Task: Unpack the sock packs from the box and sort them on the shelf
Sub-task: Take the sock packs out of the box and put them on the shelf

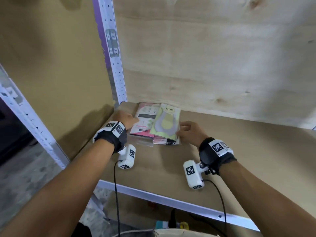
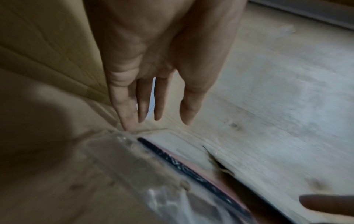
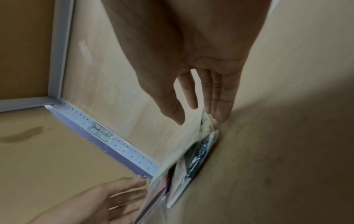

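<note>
Brown fibreboard makes up the shelf (image 1: 213, 147) under my arms, with a pale plywood back panel (image 1: 213, 57) rising behind it and a white perforated upright (image 1: 116, 69) standing at the back left corner. Near that corner lies a small pile of sock packs: a pink pack (image 1: 144, 119) on the left, and overlapping its right side a clear-wrapped pack with yellow-green and grey socks (image 1: 165, 123) under a round label reading ENE. A dark pack (image 1: 168, 140) shows at the bottom front of the pile, its pink-labelled edge peeping out below the yellow-green one. All of them lie flat on the shelf board, close to the back panel. My left hand (image 1: 125, 118) is at the left side of the pile; in its wrist view my fingers (image 2: 130, 106) are straight and slightly spread, pointing toward the corner beside the crinkled clear wrapping, and they hold nothing. Whether the tips actually press the pink pack I cannot tell. My right hand (image 1: 191, 132) is at the right front edge of the pile; from the wrist its fingers (image 3: 222, 97) are extended and close together along the plastic edge of the packs, thumb apart, touching rather than gripping. Both wrists wear black straps carrying white camera blocks with black-and-white square markers. Below the shelf's white front rail (image 1: 171, 200), part of a lower level shows with some blurred coloured items.
</note>
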A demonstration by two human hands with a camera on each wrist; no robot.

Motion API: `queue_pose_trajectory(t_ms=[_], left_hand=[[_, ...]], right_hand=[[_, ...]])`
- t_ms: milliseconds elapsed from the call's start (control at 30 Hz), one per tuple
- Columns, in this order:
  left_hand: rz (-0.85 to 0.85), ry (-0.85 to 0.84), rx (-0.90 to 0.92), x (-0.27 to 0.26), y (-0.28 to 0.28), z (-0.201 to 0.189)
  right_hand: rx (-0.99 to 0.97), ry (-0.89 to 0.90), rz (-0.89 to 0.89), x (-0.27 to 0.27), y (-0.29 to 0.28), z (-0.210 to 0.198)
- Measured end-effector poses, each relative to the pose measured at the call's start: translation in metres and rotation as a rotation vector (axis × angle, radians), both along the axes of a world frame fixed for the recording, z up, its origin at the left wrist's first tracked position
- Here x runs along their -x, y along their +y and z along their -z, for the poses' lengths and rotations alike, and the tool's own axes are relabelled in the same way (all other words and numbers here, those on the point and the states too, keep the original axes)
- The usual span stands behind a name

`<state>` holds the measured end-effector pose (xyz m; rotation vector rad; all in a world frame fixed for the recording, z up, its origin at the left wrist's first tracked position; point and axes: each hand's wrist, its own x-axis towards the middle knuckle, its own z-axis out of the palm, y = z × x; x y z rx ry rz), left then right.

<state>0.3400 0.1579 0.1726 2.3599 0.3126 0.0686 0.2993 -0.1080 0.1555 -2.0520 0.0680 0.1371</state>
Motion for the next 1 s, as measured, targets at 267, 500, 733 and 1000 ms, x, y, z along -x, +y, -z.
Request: queue_pose_trajectory(t_ms=[267, 500, 733, 1000], left_hand=[[0.168, -0.284, 0.122, 0.113, -0.038, -0.041], [0.512, -0.219, 0.203, 0.25, -0.086, -0.044], [0.653, -0.042, 0.119, 0.35, -0.134, 0.025], [0.754, 0.333, -0.11, 0.362, -0.171, 0.141]], right_hand=[[-0.086, -0.043, -0.082, 0.121, -0.042, -0.046], [-0.013, -0.049, -0.16, 0.25, -0.078, -0.046], [0.162, 0.015, -0.168, 0.342, -0.098, 0.003], [0.543, 0.153, -0.31, 0.369, -0.11, 0.086]])
